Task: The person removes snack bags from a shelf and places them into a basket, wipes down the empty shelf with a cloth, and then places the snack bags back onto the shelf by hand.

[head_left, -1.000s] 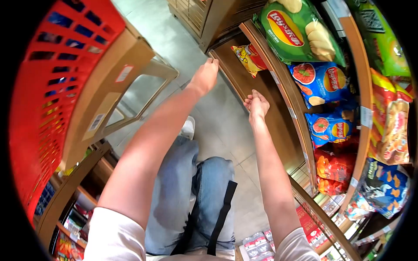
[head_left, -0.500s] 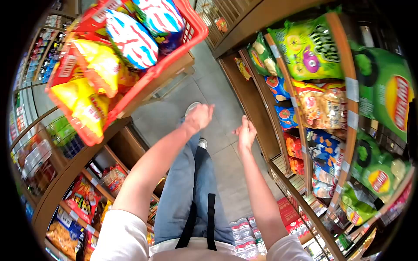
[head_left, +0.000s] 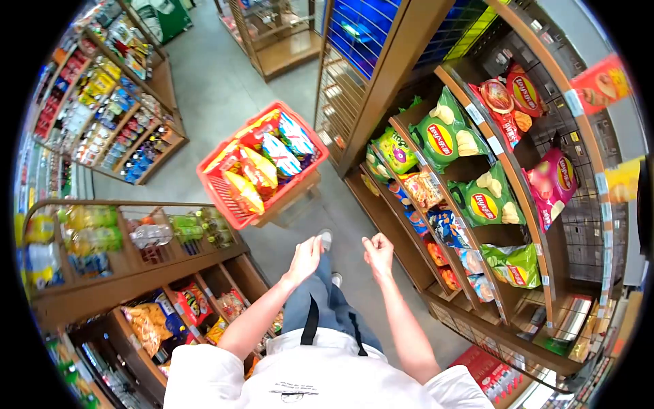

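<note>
The red basket (head_left: 219, 193), upper centre-left, contains snack bags (head_left: 258, 169). Left hand (head_left: 306, 258) and right hand (head_left: 378, 255), below centre: fingers curled closed.

Bottles (head_left: 88, 238) stood left of the fingers (head_left: 372, 247), a stocked rack (head_left: 163, 88) farther off, ahead and left; red cartons (head_left: 471, 361) sat behind them, to the right.

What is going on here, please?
Someone in a white shirt stands in a shop, handling nothing that I can see: the left hand and the right hand are out in front, loosely curled. Ahead stands a red basket with snack bags inside. On the right, chip bags sit on shelves.
</note>
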Motion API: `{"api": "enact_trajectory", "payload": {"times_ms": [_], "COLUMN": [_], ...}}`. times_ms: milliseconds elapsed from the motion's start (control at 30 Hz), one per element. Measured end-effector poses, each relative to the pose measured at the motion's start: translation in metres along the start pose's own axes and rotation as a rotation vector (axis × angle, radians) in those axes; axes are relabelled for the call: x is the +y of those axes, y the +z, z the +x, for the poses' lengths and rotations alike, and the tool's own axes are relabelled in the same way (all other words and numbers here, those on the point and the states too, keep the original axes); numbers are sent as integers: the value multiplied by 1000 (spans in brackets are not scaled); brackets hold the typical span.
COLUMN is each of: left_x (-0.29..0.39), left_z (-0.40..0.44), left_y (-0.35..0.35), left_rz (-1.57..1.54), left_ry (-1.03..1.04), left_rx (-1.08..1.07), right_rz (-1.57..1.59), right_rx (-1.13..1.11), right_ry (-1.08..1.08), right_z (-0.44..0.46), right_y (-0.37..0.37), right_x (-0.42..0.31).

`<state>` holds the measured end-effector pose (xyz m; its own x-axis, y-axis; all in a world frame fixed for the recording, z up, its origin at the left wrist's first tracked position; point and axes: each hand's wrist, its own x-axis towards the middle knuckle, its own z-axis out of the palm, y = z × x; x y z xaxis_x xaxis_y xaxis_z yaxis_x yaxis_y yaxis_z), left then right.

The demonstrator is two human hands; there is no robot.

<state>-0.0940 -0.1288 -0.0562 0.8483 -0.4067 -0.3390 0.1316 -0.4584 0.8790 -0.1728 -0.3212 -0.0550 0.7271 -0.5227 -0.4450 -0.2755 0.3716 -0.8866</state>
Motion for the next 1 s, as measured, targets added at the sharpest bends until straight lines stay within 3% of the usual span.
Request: {"api": "enact_trajectory", "payload": {"times_ms": [200, 400, 667, 900, 1000], "left_x": [25, -7, -53, -73, -85], "left_z": [-32, -70, -28, 20, 41], "left_y": [-42, -70, -135, -194, -211], "left_rz": [-51, -326, -519, -592, -576], "left_ry": [87, -87, -149, -206, -158], "left_rx": [166, 173, 429, 430, 462], "right_rz": [-11, -124, -463, -900, -931], "right_rx": [-278, -383, -458, -472, -481], "right_ry": [-11, 51, 133, -29, -84], "right_z": [-20, -25, 20, 35, 37], "right_y": [18, 47, 117, 211, 238], "right_x": [-24, -20, -32, -25, -22]}}
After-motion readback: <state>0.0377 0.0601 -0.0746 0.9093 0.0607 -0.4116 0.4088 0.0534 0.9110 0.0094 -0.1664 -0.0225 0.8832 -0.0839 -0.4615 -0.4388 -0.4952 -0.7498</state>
